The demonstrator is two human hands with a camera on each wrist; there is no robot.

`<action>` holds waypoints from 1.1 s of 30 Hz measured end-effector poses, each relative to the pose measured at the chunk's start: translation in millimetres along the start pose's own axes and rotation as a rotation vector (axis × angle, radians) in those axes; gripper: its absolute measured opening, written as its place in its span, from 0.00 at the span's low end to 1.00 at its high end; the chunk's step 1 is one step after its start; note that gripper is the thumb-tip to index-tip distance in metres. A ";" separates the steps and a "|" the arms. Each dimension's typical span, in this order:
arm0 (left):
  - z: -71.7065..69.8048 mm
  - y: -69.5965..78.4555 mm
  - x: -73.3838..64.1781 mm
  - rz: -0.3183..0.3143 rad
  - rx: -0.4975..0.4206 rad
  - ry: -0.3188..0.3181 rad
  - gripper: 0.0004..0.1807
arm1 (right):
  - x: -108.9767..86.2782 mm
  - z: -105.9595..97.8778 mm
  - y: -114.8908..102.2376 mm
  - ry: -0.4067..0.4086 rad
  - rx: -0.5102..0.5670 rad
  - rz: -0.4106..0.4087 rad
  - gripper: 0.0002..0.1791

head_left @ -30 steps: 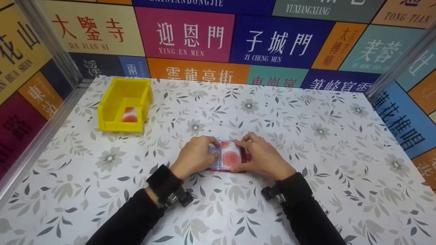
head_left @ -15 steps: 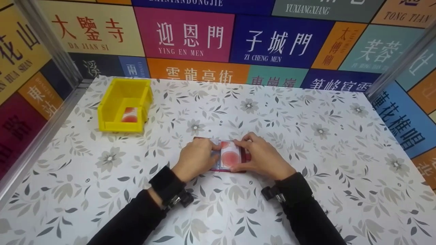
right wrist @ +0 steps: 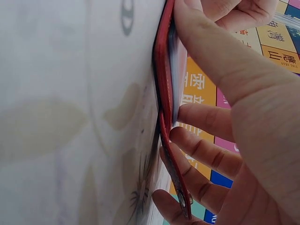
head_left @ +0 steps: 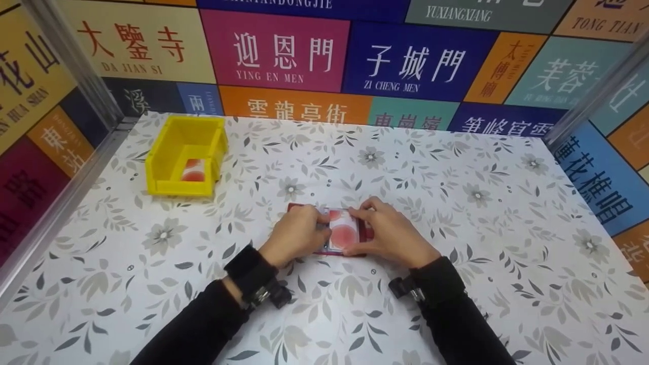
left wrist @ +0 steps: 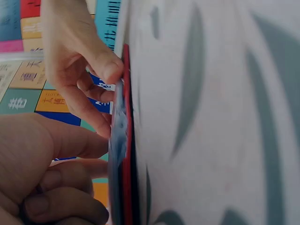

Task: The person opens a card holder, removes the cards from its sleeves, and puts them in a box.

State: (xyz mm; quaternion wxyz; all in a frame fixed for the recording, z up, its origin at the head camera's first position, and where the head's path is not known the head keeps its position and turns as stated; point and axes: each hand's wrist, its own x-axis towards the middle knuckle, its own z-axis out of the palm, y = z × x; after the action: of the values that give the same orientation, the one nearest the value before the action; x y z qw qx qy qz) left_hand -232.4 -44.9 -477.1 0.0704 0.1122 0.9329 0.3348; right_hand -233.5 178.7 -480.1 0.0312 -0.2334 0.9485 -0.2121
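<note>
A small red card holder [head_left: 369, 232] with clear plastic sleeves [left wrist: 119, 126] lies unfolded on the table. A card [head_left: 344, 236] with pink-red circles shows on its right side. The left hand [head_left: 295, 232] covers much of the left side, its thumb and forefinger pinching at the sleeves near the fold; its other fingers curl inward. The right hand [head_left: 393, 232] holds the right side, thumb at the near edge and forefinger at the far edge. Under its fingers, in the right wrist view, hangs a red strap [right wrist: 174, 176] with a metal snap [right wrist: 183, 199].
A yellow bin [head_left: 180, 188] stands at the back left, with another red-and-white card [head_left: 193, 171] inside. A floral cloth [head_left: 431, 172] covers the table. Colourful sign-patterned panels [head_left: 279, 56] rise along the back and sides.
The left hand has shifted slightly to the right toward the card, uncovering the far left red corner of the card holder. The right hand stays in place.
</note>
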 end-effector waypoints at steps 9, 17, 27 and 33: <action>-1.8 -6.2 6.0 -0.032 -0.312 -0.064 0.19 | 0.0 1.0 0.6 0.011 -0.011 -0.018 0.50; 1.2 -7.3 8.0 -0.005 -0.339 -0.022 0.16 | 0.8 1.5 0.8 0.001 -0.005 -0.012 0.50; 2.7 -4.2 9.3 -0.146 -0.451 -0.004 0.11 | 1.3 1.1 -0.1 -0.004 -0.001 -0.002 0.51; 1.4 -5.7 10.6 -0.211 -0.487 -0.103 0.07 | 0.6 0.3 -0.9 -0.002 0.002 -0.004 0.51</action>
State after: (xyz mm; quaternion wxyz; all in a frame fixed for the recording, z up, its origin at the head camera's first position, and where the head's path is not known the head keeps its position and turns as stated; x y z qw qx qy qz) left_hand -243.3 -45.6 -482.4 0.1773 0.0112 0.8265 0.5341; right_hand -233.6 177.6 -480.0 0.0321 -0.2352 0.9478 -0.2128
